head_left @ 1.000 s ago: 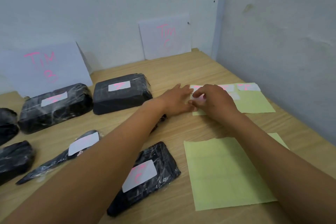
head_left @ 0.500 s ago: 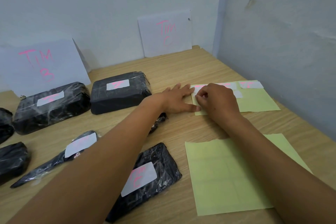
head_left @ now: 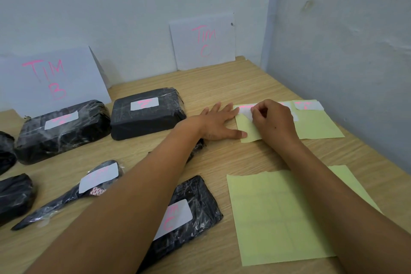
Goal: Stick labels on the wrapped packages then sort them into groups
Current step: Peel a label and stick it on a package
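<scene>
Your right hand [head_left: 274,122] curls its fingers and pinches the white label [head_left: 244,114] on the far yellow sheet [head_left: 318,125], at one o'clock on the desk [head_left: 222,158]; your left hand [head_left: 219,123] lies flat, fingers straight, its thumb pressing that sheet's nine o'clock edge; a labelled black package [head_left: 146,118] sits at eleven o'clock, near your left wrist; a flat package marked C [head_left: 195,204] lies at six o'clock, partly under your left forearm; a near yellow sheet [head_left: 273,218] lies at five o'clock.

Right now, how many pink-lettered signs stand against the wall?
2. The TIM B sign stands at the left, behind a black package; the TIM C sign stands further right. Others may be beyond the left edge.
</scene>
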